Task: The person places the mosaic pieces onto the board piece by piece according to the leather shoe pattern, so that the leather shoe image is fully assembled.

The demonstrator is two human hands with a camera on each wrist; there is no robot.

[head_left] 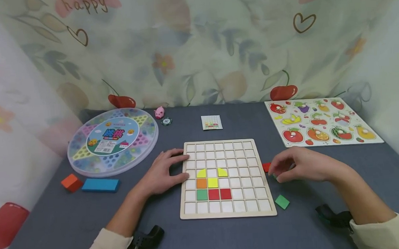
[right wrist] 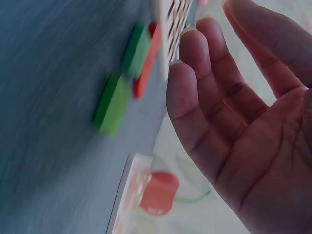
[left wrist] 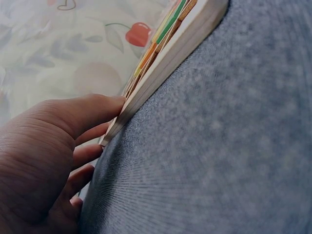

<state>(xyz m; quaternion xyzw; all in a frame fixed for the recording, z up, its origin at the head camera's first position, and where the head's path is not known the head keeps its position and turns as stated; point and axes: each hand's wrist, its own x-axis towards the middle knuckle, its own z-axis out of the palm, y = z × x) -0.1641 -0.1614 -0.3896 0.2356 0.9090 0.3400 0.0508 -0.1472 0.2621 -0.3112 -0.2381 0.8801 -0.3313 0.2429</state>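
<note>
A wooden grid board (head_left: pixel 250 214) holds a green square, an orange square, a yellow square, two red squares and two round-edged yellow pieces (head_left: pixel 201 173). My left hand (head_left: pixel 159 174) rests at its left edge; the thumb (left wrist: pixel 97 109) touches the rim. To the board's right, my right hand (head_left: pixel 301 164) hovers over loose blocks with its fingers loosely bent and nothing between them. Beneath it lie a red block (right wrist: pixel 146 63) and two green blocks, one bright (right wrist: pixel 112 105), one darker (right wrist: pixel 135 51). A green tile (head_left: pixel 282 202) lies nearer the board's lower right corner.
A small pattern card (head_left: pixel 211 122) lies behind the board. At left are a round Chinese checkers box (head_left: pixel 150 143), a blue block (head_left: pixel 100 185) and an orange block (head_left: pixel 71 183). A pink pig figure (head_left: pixel 159 112) and a chip (head_left: pixel 166 121) sit behind; a fruit puzzle board (head_left: pixel 333 126) lies back right.
</note>
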